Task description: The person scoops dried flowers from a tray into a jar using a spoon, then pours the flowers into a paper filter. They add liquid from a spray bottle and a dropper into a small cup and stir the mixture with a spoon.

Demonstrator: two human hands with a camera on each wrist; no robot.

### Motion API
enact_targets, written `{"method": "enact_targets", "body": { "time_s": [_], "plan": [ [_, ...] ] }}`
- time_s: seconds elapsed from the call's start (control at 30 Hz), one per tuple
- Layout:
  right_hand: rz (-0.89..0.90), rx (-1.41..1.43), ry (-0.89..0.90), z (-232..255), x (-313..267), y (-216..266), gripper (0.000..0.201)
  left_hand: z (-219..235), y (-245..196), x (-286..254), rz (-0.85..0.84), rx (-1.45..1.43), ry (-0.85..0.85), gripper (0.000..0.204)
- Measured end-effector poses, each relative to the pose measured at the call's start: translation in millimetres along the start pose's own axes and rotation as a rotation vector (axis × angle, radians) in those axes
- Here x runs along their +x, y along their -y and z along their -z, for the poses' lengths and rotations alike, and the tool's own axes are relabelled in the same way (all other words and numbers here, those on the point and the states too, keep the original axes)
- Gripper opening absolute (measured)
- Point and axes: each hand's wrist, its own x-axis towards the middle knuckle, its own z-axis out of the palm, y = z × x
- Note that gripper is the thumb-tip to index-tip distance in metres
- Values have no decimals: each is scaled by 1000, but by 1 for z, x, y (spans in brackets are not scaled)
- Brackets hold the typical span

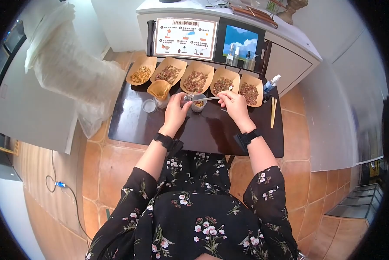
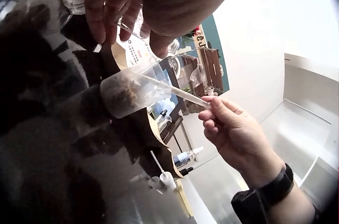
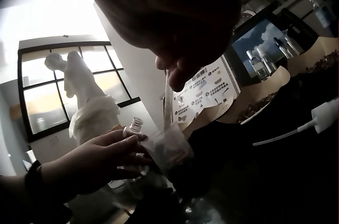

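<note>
A translucent plastic cup (image 1: 198, 105) with dark and yellowish dried bits stands on the dark table (image 1: 159, 134). My right hand (image 1: 236, 108) pinches a thin pale stirring stick (image 2: 188, 96) that slants down into the cup's mouth. My left hand (image 1: 175, 115) holds a small clear glass bottle (image 3: 136, 125) with a threaded, uncapped neck, close beside the cup's rim. Its lower part is hidden behind the fingers. To the left of that hand, a brown paper filter (image 1: 159, 89) sits in a clear glass vessel, with a small clear round dish (image 1: 149, 105) next to it.
Several paper trays (image 1: 197, 78) of dried petals and herbs line the table's far side, before an instruction board (image 1: 185, 39) and small bottles. At the right are a blue spray bottle (image 1: 271, 82), wooden chopsticks (image 1: 273, 112) and a white pump head (image 3: 324, 116) with its tube.
</note>
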Motion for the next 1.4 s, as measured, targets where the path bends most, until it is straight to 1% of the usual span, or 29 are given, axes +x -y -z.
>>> {"method": "enact_targets", "body": {
  "time_s": [0.17,0.33,0.43,0.5,0.67,0.73,0.83,0.93,1.0,1.1,1.23,1.4],
  "plan": [
    [47,-44,-13,0,-1,-1,16,0,-1,-1,-2,-2,-4,36],
    [45,-53,-24,0,0,1,15,-2,-4,-1,-26,-17,-26,35],
    [45,-62,-20,1,0,0,15,2,-14,-1,-21,9,-13,34],
    [48,-63,-16,4,1,0,15,3,-12,0,-20,17,-14,34],
    [91,77,-56,22,4,11,15,0,-3,2,-18,63,-19,35],
    [83,86,-63,27,3,22,16,-2,-3,1,-67,55,-60,34],
    [62,91,-54,28,2,28,16,-1,-8,-1,-53,72,-61,35],
    [70,97,-5,25,2,24,17,-1,-12,-1,-66,58,-58,35],
    [-12,126,27,23,1,26,18,0,-13,0,-82,56,-49,36],
    [-47,155,71,23,1,27,20,3,-16,0,-111,53,-23,38],
    [-65,169,110,24,0,33,22,3,-18,2,-172,33,-15,39],
    [-67,189,150,26,0,38,21,2,-19,3,-182,15,-22,39]
  ]
}}
